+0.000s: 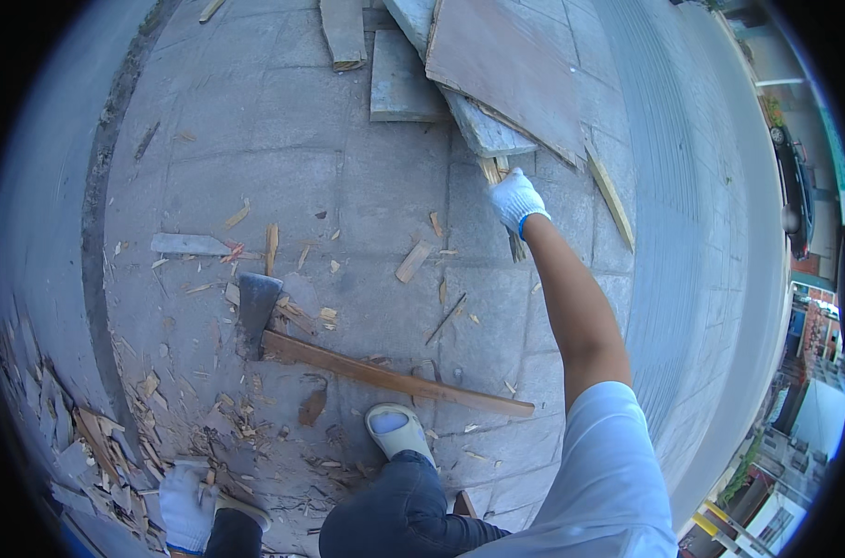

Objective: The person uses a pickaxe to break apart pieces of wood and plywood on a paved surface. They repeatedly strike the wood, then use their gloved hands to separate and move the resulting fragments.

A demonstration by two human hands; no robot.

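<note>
My right hand point(519, 199), in a white knit glove with a blue cuff, is closed around a splintered wood strip point(517, 245) just off the near corner of some stacked boards. At the lower left, my left hand point(187, 509), gloved the same way, is low among wood scraps beside my shoe. A small wood piece point(210, 476) shows by its fingers; whether they grip it is unclear. Between the hands an axe lies on the paving, its dark steel head point(259, 307) to the left and its wooden handle point(394, 380) slanting right towards my other shoe point(398, 427).
A brown plywood sheet point(506, 77) rests on a pale board point(489, 129); other planks point(342, 35) lie beside it. A wood batten point(611, 199) is to the right. Splinters litter the paving, and a scrap pile point(81, 446) fills the lower left. A car point(795, 188) is at the far right.
</note>
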